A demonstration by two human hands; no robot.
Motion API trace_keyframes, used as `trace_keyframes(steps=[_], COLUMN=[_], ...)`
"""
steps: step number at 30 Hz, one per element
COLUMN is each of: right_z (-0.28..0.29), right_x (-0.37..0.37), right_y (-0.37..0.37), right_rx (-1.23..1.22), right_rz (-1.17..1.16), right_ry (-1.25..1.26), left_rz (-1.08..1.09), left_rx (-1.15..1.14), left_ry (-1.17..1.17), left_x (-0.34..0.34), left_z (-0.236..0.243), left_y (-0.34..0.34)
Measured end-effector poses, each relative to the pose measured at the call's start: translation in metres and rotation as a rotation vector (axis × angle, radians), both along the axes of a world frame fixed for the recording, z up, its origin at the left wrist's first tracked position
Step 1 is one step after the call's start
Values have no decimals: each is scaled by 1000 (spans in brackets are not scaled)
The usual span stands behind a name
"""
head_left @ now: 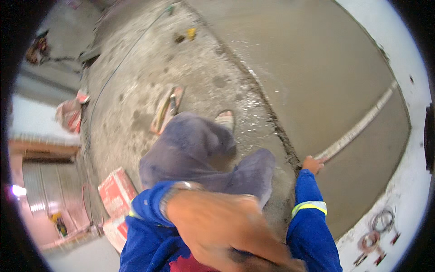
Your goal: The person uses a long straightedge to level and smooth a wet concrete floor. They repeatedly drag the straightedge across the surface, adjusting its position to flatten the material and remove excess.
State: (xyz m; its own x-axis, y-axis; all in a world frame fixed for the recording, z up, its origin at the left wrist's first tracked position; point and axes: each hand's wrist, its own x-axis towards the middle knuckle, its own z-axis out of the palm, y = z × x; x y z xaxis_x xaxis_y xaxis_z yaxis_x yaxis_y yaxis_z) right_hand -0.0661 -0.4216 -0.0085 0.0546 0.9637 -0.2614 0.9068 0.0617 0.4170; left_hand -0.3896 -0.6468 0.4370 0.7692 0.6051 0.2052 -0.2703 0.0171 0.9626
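My right hand (312, 165) is closed on the near end of a long, pale straightedge (358, 129). The straightedge lies across smooth wet concrete (312, 59) and reaches toward the white wall on the right. Close to the camera, in front of my chest, is my left hand (222, 226), with a metal watch (174, 196) at its wrist. Its fingers are blurred and partly hidden at the lower edge, with a dark patch beside them. Both of my arms wear blue sleeves. My knees are bent beside the broken edge of the concrete layer.
Hand tools (171, 105) lie on the rough floor ahead of my knees. A yellow object (191, 33) sits farther off. A thin hose (111, 77) runs along the left. Red-and-white bags (118, 192) stand at lower left. Coiled cables (383, 221) are by the right wall.
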Motion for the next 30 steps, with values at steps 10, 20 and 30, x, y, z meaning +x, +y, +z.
trace_keyframes(steps=[10,20,30], right_z=[26,31,35], right_x=[-23,-24,-29], right_y=[-16,-3,-4], right_rx=[425,467,476], right_rz=[-589,-652,-629], right_ry=[653,678,688], left_rz=[377,283,121], left_rx=[662,584,646], left_ry=[1507,1519,1437], left_x=[-13,-25,7], left_z=[-92,-175,-187], left_y=[116,170,165])
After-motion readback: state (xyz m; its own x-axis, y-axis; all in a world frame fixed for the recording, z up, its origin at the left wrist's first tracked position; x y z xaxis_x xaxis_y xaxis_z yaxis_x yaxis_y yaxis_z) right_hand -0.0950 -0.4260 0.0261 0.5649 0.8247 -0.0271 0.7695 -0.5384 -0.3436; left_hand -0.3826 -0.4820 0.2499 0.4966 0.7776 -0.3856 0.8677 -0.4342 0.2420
